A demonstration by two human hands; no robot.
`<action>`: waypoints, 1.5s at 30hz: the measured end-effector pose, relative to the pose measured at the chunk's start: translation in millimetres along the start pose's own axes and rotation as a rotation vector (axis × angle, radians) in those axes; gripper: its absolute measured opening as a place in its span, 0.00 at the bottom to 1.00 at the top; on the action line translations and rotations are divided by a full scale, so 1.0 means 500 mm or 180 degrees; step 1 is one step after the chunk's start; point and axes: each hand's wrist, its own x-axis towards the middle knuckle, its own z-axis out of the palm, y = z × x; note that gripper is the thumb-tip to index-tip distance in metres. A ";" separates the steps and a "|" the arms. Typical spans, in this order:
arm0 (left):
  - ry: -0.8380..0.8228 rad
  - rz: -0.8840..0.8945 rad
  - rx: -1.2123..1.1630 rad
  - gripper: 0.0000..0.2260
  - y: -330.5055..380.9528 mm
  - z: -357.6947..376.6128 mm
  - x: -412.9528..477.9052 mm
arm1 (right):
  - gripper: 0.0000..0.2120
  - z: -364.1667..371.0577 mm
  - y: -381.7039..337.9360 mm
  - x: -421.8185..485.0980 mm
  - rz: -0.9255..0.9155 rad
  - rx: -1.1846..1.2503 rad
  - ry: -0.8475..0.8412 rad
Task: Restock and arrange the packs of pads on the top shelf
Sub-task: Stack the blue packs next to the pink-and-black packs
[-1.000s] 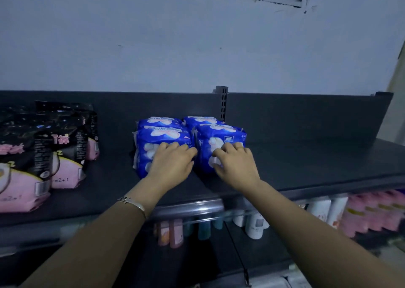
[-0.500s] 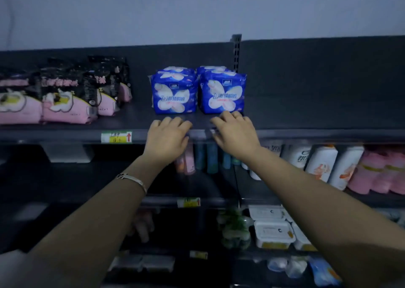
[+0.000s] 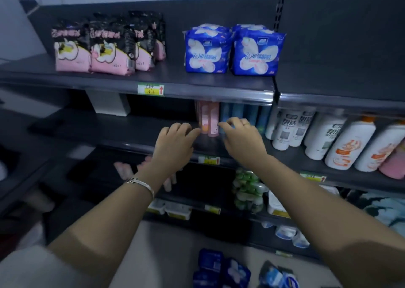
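Top shelf (image 3: pixel 109 78) — blue packs (image 3: pixel 207 53) upright

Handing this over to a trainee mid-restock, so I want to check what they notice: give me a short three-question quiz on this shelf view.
1. True or false: the left hand and the right hand hold nothing.
2. Where do the spare blue packs lie?
A) on the floor, below the shelves
B) on the second shelf
C) in a basket
3. Fill in: on the top shelf, the standing blue packs have the ____ packs to their left.

Key: 1 true; 2 A; 3 pink-and-black packs.
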 end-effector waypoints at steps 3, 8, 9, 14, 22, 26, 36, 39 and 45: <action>-0.0053 -0.0038 -0.0108 0.24 0.002 0.030 -0.058 | 0.20 0.018 -0.032 -0.042 0.0065 -0.0006 -0.0372; -0.0352 -0.0190 -0.0373 0.24 0.027 0.102 -0.159 | 0.21 0.074 -0.063 -0.122 0.0131 0.0017 -0.0965; -0.0407 -0.0223 -0.0426 0.25 0.037 0.118 -0.181 | 0.20 0.091 -0.063 -0.138 0.0143 0.0034 -0.1050; -0.0662 -0.0251 -0.0564 0.25 0.105 0.201 -0.289 | 0.23 0.204 -0.044 -0.235 0.0187 0.0306 -0.1467; -0.1340 -0.0495 -0.0728 0.22 0.244 0.379 -0.411 | 0.22 0.411 0.034 -0.420 0.0110 0.0415 -0.2370; -0.1583 -0.0494 -0.0879 0.24 0.319 0.486 -0.458 | 0.21 0.509 0.055 -0.496 0.0132 0.0497 -0.2630; -0.1921 -0.0403 -0.1151 0.19 0.464 0.828 -0.703 | 0.23 0.846 0.017 -0.750 0.0280 0.0659 -0.3246; -0.2164 -0.0369 -0.1166 0.22 0.495 0.939 -0.783 | 0.24 0.960 -0.011 -0.838 0.0206 0.0664 -0.3353; -0.2795 -0.0300 -0.0893 0.32 0.541 1.143 -0.885 | 0.29 1.159 -0.040 -0.984 0.0202 0.0570 -0.3545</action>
